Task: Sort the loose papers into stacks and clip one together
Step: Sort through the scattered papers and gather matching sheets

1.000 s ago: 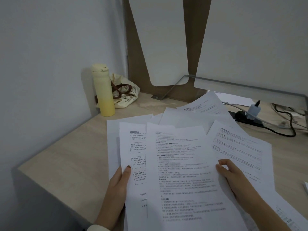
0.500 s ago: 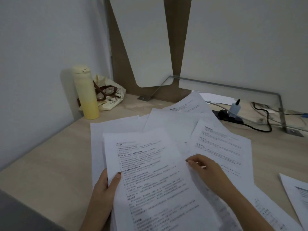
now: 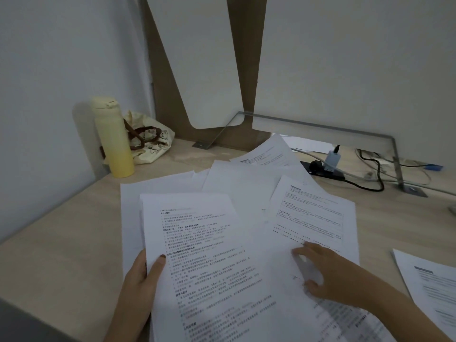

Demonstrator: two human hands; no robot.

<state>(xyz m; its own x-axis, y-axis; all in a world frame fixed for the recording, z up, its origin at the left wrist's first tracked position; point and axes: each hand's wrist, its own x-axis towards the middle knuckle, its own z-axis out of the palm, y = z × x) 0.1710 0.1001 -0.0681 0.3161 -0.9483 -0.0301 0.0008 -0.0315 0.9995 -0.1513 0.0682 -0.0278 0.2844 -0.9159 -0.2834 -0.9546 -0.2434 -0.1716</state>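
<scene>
Several printed sheets lie fanned over the wooden desk point(image 3: 74, 238). My left hand point(image 3: 140, 280) grips the left edge of a small stack of papers point(image 3: 209, 262), thumb on the top page. My right hand point(image 3: 323, 275) rests on the overlapping sheets to the right, fingers spread and slightly blurred, touching the printed sheet point(image 3: 313, 218). More loose pages point(image 3: 266, 156) spread toward the back. One separate printed page point(image 3: 429, 287) lies at the right edge. No clip is in view.
A pale yellow bottle point(image 3: 113, 137) stands at the back left beside a cream cloth bag point(image 3: 150, 141). A power strip with a white plug point(image 3: 330, 161) and cables point(image 3: 370, 169) lie at the back right under a metal shelf frame point(image 3: 394, 154).
The top sheet moved left over the held stack, covering the page under it. My right hand slid from that sheet's edge onto the sheets to the right. The view panned right.
</scene>
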